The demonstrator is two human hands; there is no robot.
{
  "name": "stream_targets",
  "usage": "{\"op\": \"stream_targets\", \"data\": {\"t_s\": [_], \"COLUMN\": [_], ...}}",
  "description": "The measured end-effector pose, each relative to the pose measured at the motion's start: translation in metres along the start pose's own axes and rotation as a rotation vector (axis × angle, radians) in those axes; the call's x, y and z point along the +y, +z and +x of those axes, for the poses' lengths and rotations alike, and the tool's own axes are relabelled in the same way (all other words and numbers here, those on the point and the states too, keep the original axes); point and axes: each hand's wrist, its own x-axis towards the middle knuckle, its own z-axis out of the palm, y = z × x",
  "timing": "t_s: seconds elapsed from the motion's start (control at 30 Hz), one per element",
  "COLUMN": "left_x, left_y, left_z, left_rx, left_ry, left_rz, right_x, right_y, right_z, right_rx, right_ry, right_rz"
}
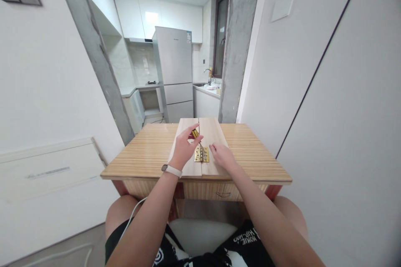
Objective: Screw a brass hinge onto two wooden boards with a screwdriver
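Two pale wooden boards, a left board (189, 170) and a right board (216, 129), lie side by side with a narrow seam between them. A brass-coloured hinge (201, 155) lies across the seam near their front end. Between thumb and fingers, my left hand (184, 144) grips a screwdriver (195, 133) by its yellow-and-black handle. Its shaft slants down towards the hinge; whether the tip touches a screw is too small to tell. Just right of the hinge, my right hand (223, 156) is closed in a pinch over the right board, and anything between its fingertips is hidden.
The boards rest on a striped wooden table (147, 150) with a drawer (224, 192) under its front edge. A white wall (328, 112) stands close on the right. Behind the table are a grey fridge (175, 58) and a sink counter (206, 102). A white cable (133, 212) crosses my left leg.
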Motion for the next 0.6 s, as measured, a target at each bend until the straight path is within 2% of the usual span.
{"op": "stream_targets", "data": {"t_s": [0.33, 0.47, 0.6], "left_x": [-0.021, -0.026, -0.030], "left_y": [-0.019, -0.027, -0.035], "left_z": [-0.014, -0.019, -0.024], "left_rx": [0.256, 0.300, 0.328], "left_ry": [-0.185, -0.217, -0.237], "left_rz": [-0.127, -0.145, -0.139], "right_x": [-0.033, -0.040, -0.042], "right_y": [-0.007, -0.011, -0.019], "right_z": [-0.013, -0.009, -0.006], "right_rx": [-0.173, -0.228, -0.239], "right_ry": [-0.150, -0.189, -0.331], "right_rz": [0.003, -0.015, -0.072]}}
